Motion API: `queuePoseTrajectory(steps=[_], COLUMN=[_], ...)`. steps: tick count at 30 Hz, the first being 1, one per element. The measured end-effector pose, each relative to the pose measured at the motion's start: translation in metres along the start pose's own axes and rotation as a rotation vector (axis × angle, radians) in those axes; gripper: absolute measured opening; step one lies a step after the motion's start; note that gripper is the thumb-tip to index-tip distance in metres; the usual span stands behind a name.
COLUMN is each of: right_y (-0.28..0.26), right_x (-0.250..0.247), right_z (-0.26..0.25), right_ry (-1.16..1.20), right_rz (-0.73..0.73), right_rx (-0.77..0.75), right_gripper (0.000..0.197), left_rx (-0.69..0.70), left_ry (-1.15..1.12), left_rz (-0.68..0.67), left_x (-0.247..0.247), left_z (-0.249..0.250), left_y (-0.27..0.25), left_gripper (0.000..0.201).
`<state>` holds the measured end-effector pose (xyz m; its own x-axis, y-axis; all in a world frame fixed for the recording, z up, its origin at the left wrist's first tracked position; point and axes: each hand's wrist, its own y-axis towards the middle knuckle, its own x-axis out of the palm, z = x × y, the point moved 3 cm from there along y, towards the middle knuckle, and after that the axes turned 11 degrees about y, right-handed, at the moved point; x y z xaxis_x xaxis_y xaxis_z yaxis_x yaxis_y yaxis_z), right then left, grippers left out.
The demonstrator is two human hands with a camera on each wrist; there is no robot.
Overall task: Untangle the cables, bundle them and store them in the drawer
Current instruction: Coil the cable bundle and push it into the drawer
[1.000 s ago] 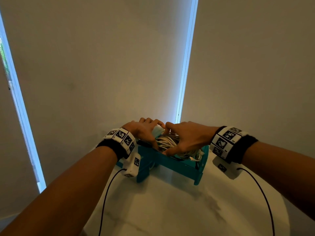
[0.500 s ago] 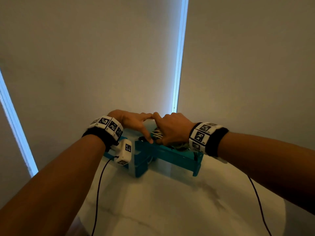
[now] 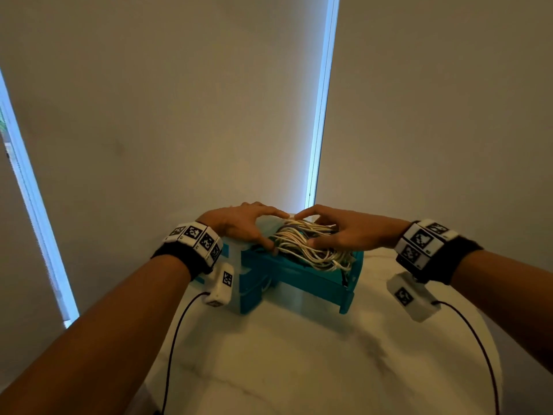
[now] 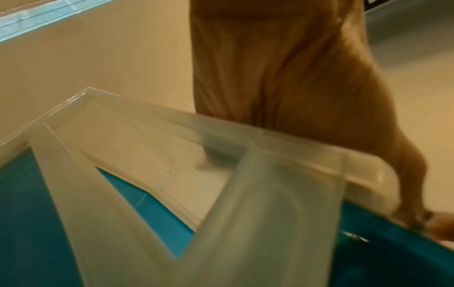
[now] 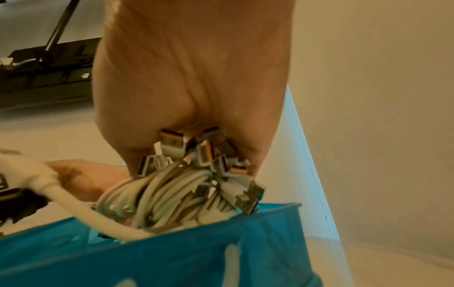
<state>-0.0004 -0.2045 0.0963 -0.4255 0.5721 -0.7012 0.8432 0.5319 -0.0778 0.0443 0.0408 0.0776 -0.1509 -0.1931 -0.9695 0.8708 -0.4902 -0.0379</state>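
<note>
A bundle of white cables [image 3: 302, 244] lies heaped in the pulled-out teal drawer [image 3: 308, 280] of a small drawer unit [image 3: 251, 292]. My left hand [image 3: 239, 223] rests flat on the unit's translucent top [image 4: 172, 155], its thumb reaching the left end of the bundle. My right hand [image 3: 344, 232] lies over the right side of the bundle, fingers stretched across it and thumb at the near side. In the right wrist view the palm [image 5: 191, 77] presses on the cables [image 5: 172, 194] and their USB plugs above the drawer wall [image 5: 172, 252]. The fingertips are hidden there.
The unit stands at the far edge of a white marbled round table [image 3: 299, 369], close to a wall of closed blinds. Thin black leads hang from both wrist cameras down over the table. Bare tabletop lies in front of the drawer.
The hands were close together, gripping the bundle over the drawer. They have spread apart, and more of the cables shows lying in the drawer between them.
</note>
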Motion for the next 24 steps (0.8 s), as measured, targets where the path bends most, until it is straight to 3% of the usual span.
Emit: queuePoseTrajectory(steps=[3,5,8,11,14,16,20,24], right_y=[0.000,-0.002,-0.003,-0.004,-0.006,-0.002,0.008,0.015], right_x=[0.004,0.007,0.013,0.013,0.007,0.006,0.002,0.001], right_z=[-0.001,-0.002,-0.003,-0.001,0.001,0.004,0.007,0.000], right_ry=[-0.029,0.015,0.159,0.349,0.119,-0.096,-0.380,-0.512], right_rz=[0.072,0.124,0.184,0.209,0.258,0.271,0.256,0.175], right_rx=[-0.047,-0.074,-0.103,-0.068,-0.095,-0.114,-0.155,-0.123], right_gripper=[0.064,0.066,0.060,0.040,0.033,0.036,0.041,0.041], left_rx=[0.049,0.008,-0.030,-0.015,0.002,0.014,0.067,0.127], left_ry=[-0.295,-0.476,-0.333,-0.256,-0.254,-0.232,-0.167,-0.118], left_rz=[-0.047,-0.055,-0.025,-0.063,-0.146,-0.194,-0.233,-0.127], left_x=[-0.003,-0.001,0.001,0.002,0.001,0.001,-0.002,-0.002], left_z=[0.005,0.007,0.006,0.002,-0.007,-0.007,0.001,0.002], left_y=[-0.008,-0.010,-0.003,-0.001,0.002,0.004,0.009,0.004], left_gripper=[0.072,0.069,0.068,0.086,0.114,0.120,0.116,0.098])
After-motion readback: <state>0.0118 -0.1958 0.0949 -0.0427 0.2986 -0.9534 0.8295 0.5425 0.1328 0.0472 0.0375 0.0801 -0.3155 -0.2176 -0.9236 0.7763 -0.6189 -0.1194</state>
